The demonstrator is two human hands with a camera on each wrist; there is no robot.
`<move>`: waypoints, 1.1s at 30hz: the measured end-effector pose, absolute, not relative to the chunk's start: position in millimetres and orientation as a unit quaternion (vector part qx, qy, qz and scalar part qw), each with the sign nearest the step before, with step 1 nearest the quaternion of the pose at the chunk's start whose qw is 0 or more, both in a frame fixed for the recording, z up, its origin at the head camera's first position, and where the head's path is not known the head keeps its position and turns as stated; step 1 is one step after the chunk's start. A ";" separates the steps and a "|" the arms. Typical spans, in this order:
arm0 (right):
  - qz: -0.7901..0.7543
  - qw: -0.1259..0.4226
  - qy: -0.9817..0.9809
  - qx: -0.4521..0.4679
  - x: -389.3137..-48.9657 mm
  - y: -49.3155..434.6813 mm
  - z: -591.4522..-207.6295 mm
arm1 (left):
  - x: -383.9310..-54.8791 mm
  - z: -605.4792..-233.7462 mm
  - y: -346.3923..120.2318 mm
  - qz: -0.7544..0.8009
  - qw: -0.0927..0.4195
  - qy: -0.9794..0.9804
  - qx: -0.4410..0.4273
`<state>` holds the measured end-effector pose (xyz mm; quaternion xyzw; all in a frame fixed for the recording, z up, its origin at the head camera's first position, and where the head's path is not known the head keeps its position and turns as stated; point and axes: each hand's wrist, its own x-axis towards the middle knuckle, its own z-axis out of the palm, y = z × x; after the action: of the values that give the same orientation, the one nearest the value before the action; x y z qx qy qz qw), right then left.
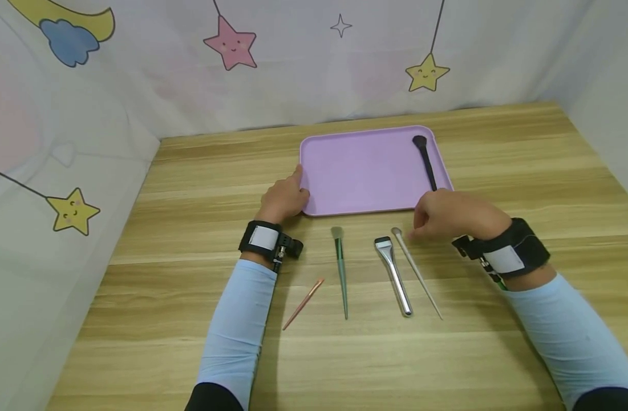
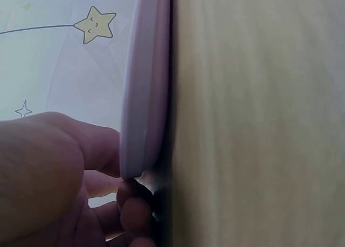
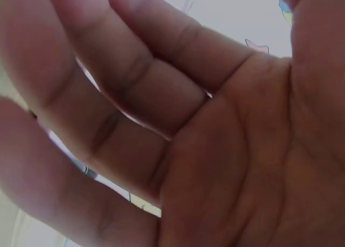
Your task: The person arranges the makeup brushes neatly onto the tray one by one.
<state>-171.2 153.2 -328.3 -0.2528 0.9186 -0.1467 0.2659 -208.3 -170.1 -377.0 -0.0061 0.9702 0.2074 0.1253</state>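
My left hand pinches the left front corner of a lilac tray between thumb and fingers; the left wrist view shows the tray rim there. On the tray's right side lies a black makeup brush, its lower end hidden behind my right hand. That hand hovers by the tray's right front corner, fingertips close to the head of a thin white-handled brush. In the right wrist view, loosely bent fingers hold nothing. A silver flat brush lies just left of the white one.
Further left on the wooden table lie a green-handled brush and a short rose-gold stick. A white curtain with stars hangs behind the table's back edge and along its left side.
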 end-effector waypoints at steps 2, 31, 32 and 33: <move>-0.142 0.275 0.914 -0.261 -168.8 151.5 -328.6 | -208.5 -377.1 -170.1 0.208 0.126 0.970 -0.005; -0.171 0.285 0.901 -0.278 -162.6 142.6 -335.3 | -208.3 -375.3 -169.5 0.204 0.125 0.971 -0.001; -0.174 0.276 0.903 -0.278 -163.6 143.2 -334.8 | -208.2 -375.2 -169.5 0.204 0.125 0.971 -0.001; -0.177 0.266 0.905 -0.280 -164.6 143.8 -334.4 | -208.0 -374.9 -169.5 0.203 0.126 0.971 -0.001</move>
<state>-164.6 143.8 -334.4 -0.2796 0.9053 -0.1771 0.2662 -208.0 -169.5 -374.9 -0.0013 0.9709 0.2034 0.1263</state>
